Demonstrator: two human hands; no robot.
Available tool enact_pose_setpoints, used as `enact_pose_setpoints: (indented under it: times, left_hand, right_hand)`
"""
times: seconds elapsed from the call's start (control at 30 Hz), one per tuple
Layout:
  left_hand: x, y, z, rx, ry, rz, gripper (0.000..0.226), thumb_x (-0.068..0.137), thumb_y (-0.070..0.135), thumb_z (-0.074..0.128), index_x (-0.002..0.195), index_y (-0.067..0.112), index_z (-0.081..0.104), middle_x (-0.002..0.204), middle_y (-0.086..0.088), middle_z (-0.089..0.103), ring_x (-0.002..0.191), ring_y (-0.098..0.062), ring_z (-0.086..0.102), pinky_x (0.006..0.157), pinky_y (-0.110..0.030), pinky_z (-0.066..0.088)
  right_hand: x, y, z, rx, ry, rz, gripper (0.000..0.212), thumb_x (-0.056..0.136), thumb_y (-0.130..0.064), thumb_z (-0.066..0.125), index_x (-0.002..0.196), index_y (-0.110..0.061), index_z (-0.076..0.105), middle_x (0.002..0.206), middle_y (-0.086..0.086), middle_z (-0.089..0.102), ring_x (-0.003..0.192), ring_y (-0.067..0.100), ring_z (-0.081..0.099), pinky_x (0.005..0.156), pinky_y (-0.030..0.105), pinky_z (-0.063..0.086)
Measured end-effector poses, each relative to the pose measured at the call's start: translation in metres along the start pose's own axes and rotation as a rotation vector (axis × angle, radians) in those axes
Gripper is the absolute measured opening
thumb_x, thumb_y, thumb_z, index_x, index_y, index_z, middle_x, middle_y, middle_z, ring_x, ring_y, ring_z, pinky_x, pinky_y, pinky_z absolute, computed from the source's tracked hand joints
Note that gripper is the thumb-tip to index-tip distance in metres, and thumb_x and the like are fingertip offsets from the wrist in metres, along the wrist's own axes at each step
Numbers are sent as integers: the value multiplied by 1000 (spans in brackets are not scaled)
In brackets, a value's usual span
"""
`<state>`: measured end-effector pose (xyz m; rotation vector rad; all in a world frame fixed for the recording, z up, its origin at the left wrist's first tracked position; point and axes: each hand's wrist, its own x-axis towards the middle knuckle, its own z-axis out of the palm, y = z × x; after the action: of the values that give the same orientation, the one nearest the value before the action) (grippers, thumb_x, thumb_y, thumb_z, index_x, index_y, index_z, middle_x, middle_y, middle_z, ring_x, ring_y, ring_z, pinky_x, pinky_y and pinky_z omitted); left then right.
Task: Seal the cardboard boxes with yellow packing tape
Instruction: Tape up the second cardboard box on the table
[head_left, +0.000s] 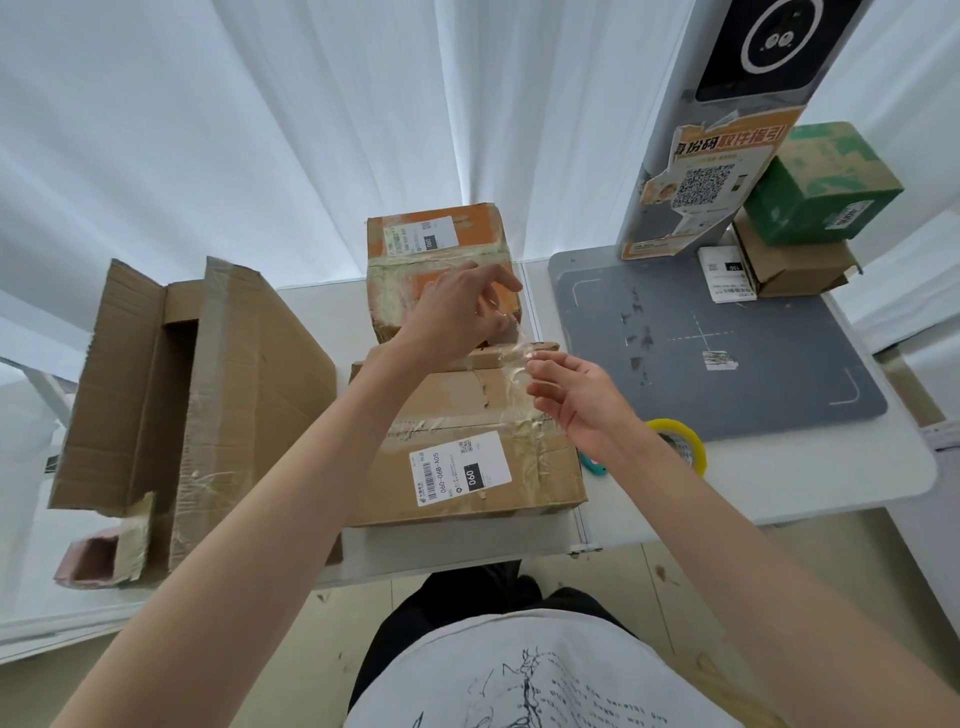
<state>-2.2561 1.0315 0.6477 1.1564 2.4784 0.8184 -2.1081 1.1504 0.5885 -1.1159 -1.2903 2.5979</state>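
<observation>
A flat brown cardboard box (457, 415) with a white shipping label lies on the white table in front of me. Behind it stands an orange-topped box (436, 244) wrapped in tape. A crumpled strip of clear tape (517, 358) hangs between my hands above the near box's far edge. My left hand (457, 317) pinches its upper end with thumb and finger, the other fingers spread. My right hand (576, 395) has loosely curled fingers, its fingertips touching the strip's lower part. A yellow tape roll (685, 441) lies on the table just right of my right wrist.
A large opened carton (208, 395) lies on its side at the left, with a pink box (88, 564) beneath it. A grey scanner pad (727, 353) with a post fills the right; green (821, 182) and brown boxes stack behind it. A teal tool (592, 465) peeks by the roll.
</observation>
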Motion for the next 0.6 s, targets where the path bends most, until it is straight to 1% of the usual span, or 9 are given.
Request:
enact_pose_setpoints:
  times: [0.07,0.13,0.2,0.27,0.33,0.4,0.47,0.53,0.6]
  left_hand:
    - [6,-1,4,-14,-30,3,28,92,11,71,116,25,68,92,10,64,81,-4,61,79,-25,50]
    - [12,-4,11,-14,-66,-15,30,92,3,69,114,23,70,89,12,67,79,4,60,71,-12,44]
    - [17,-4,21,-10,-107,-28,32,90,-1,69,114,19,72,86,10,70,76,4,62,69,-8,44]
    - [20,-4,37,-16,-157,-28,32,88,-5,71,114,14,70,87,4,73,80,-3,68,82,-17,52]
    - [23,-6,56,-21,-215,-58,34,86,-6,72,115,12,68,88,0,75,87,-11,70,90,-29,55]
    - [24,-11,76,-38,-271,-100,37,85,-6,74,116,12,65,87,-3,76,89,-15,71,89,-36,57]
    - [23,-18,94,-55,-314,-126,40,83,-7,75,116,12,63,85,-3,76,84,-16,71,86,-40,58]
    - [20,-24,110,-70,-337,-126,39,82,-9,75,113,12,62,82,-3,75,79,-15,71,85,-41,58]
    - [17,-30,122,-87,-346,-107,39,81,-11,73,108,14,60,79,-3,75,77,-13,71,87,-39,57]
  right_hand:
    - [-1,2,-7,-19,45,16,13,88,0,72,98,-7,70,78,4,69,60,12,64,49,20,52]
    - [-2,8,-16,-31,87,40,13,87,0,73,97,-8,71,78,4,69,59,11,62,47,20,51]
    - [-5,16,-24,-49,117,67,16,86,0,74,100,-9,70,79,3,69,58,10,62,47,20,51]
    - [-8,27,-31,-80,154,100,25,85,-2,76,105,-11,67,79,4,69,58,10,62,49,21,51]
    - [-11,38,-37,-89,196,152,31,83,-2,78,106,-10,60,76,5,70,57,11,61,49,22,51]
    - [-12,49,-44,-73,236,199,31,83,0,78,99,-10,54,69,3,67,53,10,60,47,21,51]
    - [-12,60,-50,-61,291,224,32,84,3,77,95,-11,50,64,1,66,50,9,59,45,21,50]
    - [-12,71,-54,-66,333,239,34,84,6,76,92,-11,48,61,1,67,49,10,59,45,21,50]
    - [-12,80,-56,-84,352,254,37,83,6,76,90,-12,45,66,4,66,50,12,59,47,22,51]
